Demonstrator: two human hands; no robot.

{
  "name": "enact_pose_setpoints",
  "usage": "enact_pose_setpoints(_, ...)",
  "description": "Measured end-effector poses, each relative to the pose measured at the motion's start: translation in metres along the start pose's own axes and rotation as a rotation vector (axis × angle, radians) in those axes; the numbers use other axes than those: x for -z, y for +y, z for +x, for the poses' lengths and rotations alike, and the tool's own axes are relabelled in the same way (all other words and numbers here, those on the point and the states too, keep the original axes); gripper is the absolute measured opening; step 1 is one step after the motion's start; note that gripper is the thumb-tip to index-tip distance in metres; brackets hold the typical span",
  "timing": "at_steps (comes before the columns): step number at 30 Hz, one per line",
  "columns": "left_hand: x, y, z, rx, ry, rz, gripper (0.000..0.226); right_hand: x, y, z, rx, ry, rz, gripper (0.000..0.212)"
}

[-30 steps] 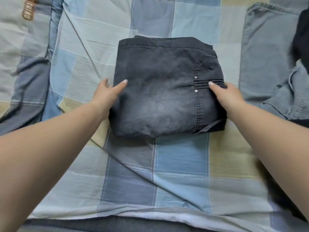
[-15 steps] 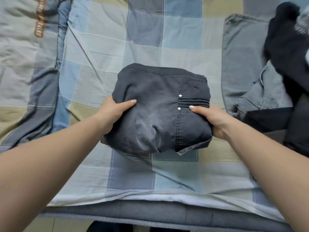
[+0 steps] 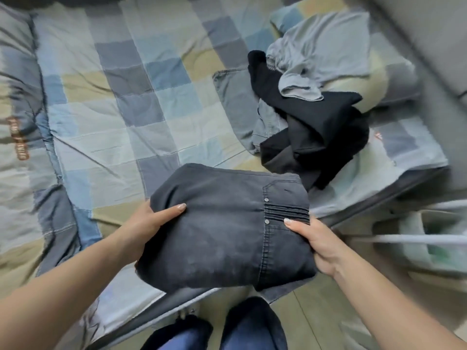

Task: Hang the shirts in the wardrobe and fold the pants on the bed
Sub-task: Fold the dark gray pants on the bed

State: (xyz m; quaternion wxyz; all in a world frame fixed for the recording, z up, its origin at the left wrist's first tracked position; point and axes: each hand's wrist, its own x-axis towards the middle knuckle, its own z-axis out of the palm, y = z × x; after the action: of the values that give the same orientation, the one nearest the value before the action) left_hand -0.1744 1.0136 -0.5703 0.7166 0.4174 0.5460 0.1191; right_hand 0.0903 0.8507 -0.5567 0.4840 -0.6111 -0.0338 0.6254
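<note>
A folded pair of dark grey jeans (image 3: 225, 228) is held up off the bed, over its near edge. My left hand (image 3: 149, 223) grips the bundle's left side, thumb on top and fingers underneath. My right hand (image 3: 316, 246) grips the right side the same way, thumb by the pleated pocket seam. Further back on the right of the bed lies a heap of clothes: a black garment (image 3: 316, 132), a light grey shirt (image 3: 321, 56) on top of it, and grey-blue jeans (image 3: 237, 107) spread beneath.
The bed carries a blue, grey and olive checked cover (image 3: 121, 102), with a pillow (image 3: 394, 79) at the back right. My legs (image 3: 227, 327) stand on the wood floor at the bed's edge. A white rack or basket (image 3: 429, 233) stands to the right.
Both hands closed on the folded jeans and lifted them off the cover toward me. The view swung right, bringing the clothes heap and the floor into sight.
</note>
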Motion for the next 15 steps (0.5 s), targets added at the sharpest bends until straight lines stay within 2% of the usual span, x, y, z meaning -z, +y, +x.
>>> enact_pose_setpoints(4,-0.029,0.011,-0.073,0.009,-0.157,0.118,0.08,0.012,0.024,-0.116,0.054,0.191,0.081,0.03)
enact_pose_setpoints(9,-0.082,0.007,-0.154,0.033,-0.347,0.253,0.077,0.032,0.063,-0.248,0.104,0.354,0.217,0.029)
enact_pose_setpoints(15,-0.162,-0.021,-0.245,0.085,-0.529,0.44,0.052,0.067,0.147,-0.391,0.138,0.563,0.347,0.032)
